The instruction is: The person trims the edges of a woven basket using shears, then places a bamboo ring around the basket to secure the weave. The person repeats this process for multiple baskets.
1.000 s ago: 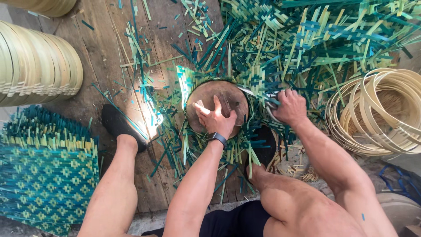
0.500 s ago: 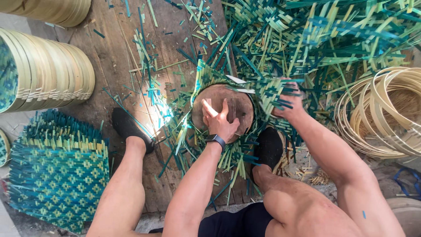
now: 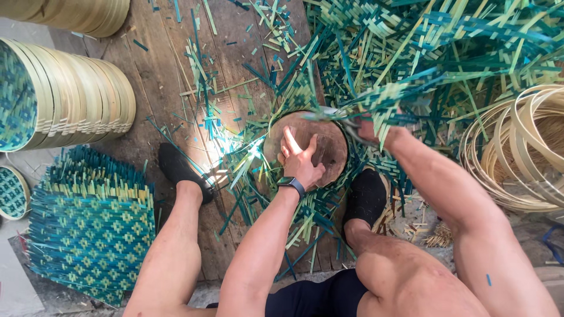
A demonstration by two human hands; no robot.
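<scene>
Two Hands at the Round Mould

Several finished woven baskets lie nested on their sides at the upper left of the frame, and below them a stack of flat blue-green woven mats rests on the floor at lower left. Moving toward the middle, loose bamboo strips litter the wooden planks, and a dark-socked foot is planted among them.

At the centre, the left hand presses flat, fingers spread wide, inside the round wooden mould, holding nothing but pinning the woven sheet that wraps its rim. A dark smartwatch sits on that wrist. Just right of the mould, the right hand is buried among the strip ends; whether it grips anything I cannot tell.

Coiled bamboo hoops lie at the right edge.

To my eye, the risk is the weave springing out of the mould if the pressing palm eases, and the stiff, sharp strip ends could nick the half-hidden fingers on the right.
</scene>
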